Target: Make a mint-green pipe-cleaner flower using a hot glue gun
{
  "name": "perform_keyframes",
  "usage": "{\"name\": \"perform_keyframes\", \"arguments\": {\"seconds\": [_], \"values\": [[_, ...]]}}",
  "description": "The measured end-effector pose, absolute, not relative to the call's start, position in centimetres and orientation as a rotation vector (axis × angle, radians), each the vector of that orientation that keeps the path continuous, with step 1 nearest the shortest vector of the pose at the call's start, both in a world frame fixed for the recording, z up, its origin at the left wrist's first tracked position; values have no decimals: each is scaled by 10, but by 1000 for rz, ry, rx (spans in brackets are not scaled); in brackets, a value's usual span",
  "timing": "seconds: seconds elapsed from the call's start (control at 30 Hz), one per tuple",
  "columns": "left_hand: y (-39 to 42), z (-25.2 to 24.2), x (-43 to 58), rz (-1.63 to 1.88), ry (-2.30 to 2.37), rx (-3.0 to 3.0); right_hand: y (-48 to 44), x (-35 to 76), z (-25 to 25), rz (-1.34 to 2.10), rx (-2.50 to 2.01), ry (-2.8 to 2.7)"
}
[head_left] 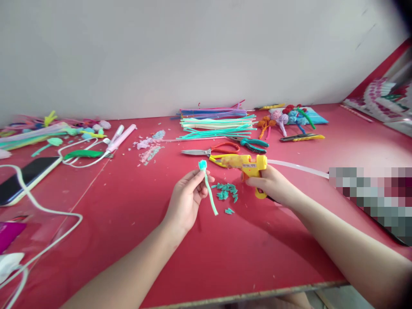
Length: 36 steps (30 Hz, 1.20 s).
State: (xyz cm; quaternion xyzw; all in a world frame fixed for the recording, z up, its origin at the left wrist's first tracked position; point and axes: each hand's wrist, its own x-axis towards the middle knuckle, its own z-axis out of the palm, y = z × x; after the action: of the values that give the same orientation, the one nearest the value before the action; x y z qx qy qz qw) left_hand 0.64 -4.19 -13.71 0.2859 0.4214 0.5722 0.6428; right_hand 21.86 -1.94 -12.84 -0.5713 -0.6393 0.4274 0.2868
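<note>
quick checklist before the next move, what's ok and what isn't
1. Left hand gripping the turquoise-topped stem: ok
2. Right hand around the yellow glue gun: ok
3. Gun's nozzle apart from the left fingers: ok
4. Gun hot enough: cannot tell
5. Scissors well away from the gun: not ok, a handle lies by its nozzle
6. Space between the hands free of teal clippings: not ok
</note>
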Motion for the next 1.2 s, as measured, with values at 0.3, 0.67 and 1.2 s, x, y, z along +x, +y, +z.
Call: {"name": "perform_keyframes", "arguments": {"seconds": [0.3,0.67,1.2], "values": [[-44,-135,8,1240,926,709,-7,225,-138,35,-1812,-2289],[-44,-136,8,1242,940,748,-49,200,-122,329,-823,-2736],[-47,-137,12,1072,945,817,-40,205,-121,950,-1122,-2000]]}}
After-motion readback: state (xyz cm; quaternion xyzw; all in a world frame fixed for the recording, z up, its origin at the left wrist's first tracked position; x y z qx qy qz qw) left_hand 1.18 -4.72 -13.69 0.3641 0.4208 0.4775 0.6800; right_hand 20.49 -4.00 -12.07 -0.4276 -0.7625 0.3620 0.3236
